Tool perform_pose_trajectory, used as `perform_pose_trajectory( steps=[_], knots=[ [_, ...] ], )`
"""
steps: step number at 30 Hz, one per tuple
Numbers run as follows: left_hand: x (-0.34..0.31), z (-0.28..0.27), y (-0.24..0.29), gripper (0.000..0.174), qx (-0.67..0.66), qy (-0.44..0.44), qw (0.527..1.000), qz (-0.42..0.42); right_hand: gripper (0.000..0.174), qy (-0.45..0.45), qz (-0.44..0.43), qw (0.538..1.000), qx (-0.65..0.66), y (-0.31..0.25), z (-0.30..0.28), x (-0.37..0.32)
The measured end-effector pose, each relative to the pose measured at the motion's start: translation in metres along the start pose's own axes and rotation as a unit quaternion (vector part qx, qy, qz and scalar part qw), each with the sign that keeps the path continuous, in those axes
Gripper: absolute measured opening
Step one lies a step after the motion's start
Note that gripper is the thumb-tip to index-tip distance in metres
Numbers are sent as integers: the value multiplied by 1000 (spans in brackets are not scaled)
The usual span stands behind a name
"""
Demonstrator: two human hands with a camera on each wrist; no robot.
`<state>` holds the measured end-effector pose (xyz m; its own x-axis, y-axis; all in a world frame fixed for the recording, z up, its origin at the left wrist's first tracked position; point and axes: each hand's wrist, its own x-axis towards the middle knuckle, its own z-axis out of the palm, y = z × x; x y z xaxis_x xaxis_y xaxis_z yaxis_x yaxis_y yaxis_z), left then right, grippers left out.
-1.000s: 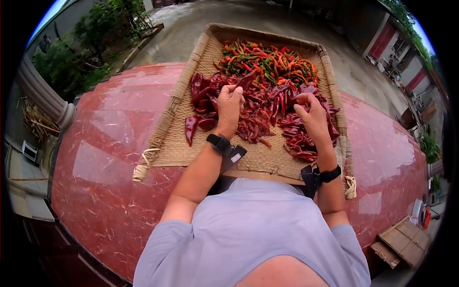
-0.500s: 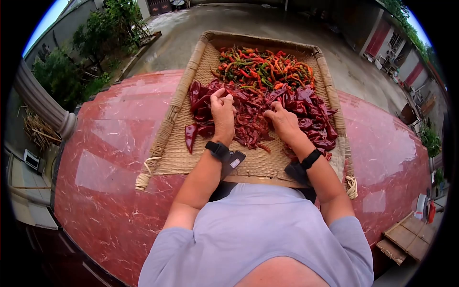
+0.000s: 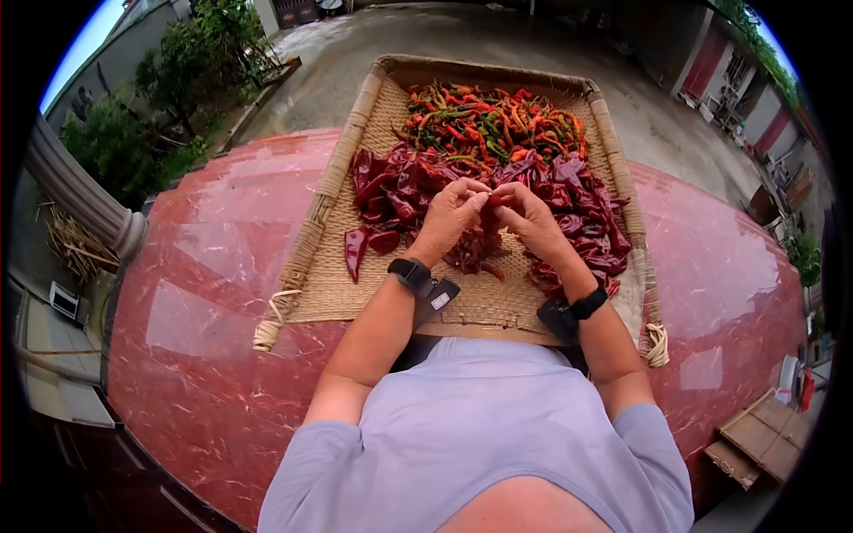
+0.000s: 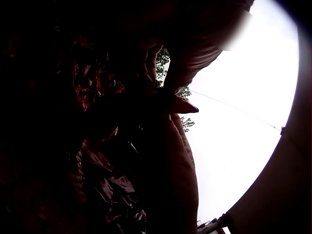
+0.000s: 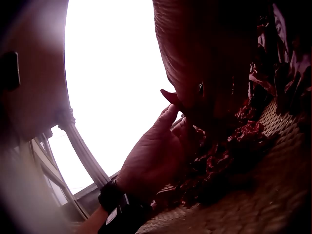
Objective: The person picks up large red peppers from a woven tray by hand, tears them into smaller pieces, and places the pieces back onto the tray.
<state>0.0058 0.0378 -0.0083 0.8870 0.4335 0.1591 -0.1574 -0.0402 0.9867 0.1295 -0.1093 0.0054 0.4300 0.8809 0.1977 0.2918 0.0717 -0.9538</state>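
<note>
In the head view a dark red pepper is pinched between both hands, above the middle of the woven tray. The left hand grips it from the left, thumb against fingers, and the right hand from the right. Its pointed tip sticks out between the hands in the right wrist view. Shredded red pieces lie under the hands. Glossy dark red peppers are heaped left of them, and another dark red heap lies to the right. The left wrist view is very dark.
Thin red, orange and green chillies fill the tray's far part. One flat red pepper lies near its left side. Around the tray is a red marble-like surface. A stone column stands at left, and flattened cardboard lies at lower right.
The hands have come together over the tray's middle. The right hand has moved left from the right heap, and the left hand slightly right. Both now pinch one pepper.
</note>
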Motion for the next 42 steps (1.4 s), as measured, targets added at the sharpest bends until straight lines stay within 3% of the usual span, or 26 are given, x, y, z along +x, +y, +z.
perform_pose_trajectory(
  steps=[5,14,17,21,26,30,33,36,40,42],
  knots=[
    [-2,3,1,23,32,24,999,2,24,21,-31,999,-6,3,7,-2],
    [2,-10,3,18,-25,268,963,24,35,133,57,987,69,4,-11,1],
    [4,-9,2,22,-12,328,940,88,38,198,63,964,165,13,-19,3],
    [1,-7,7,21,-17,180,981,72,22,189,61,947,254,20,-28,4],
    [-5,7,10,51,9,14,1000,7,14,147,40,943,297,13,-20,3],
    [-3,2,8,38,12,-14,999,-34,14,124,36,940,316,8,-16,1],
    [0,-3,2,29,-12,-36,999,-33,16,111,33,945,305,10,-17,2],
    [1,4,3,23,-187,25,981,-30,21,168,26,937,305,-3,-15,-1],
    [5,-8,3,16,-206,172,962,43,20,300,-22,953,44,11,-34,3],
    [5,-13,3,20,-191,235,951,58,17,290,-34,954,-64,18,-40,4]
  ],
)
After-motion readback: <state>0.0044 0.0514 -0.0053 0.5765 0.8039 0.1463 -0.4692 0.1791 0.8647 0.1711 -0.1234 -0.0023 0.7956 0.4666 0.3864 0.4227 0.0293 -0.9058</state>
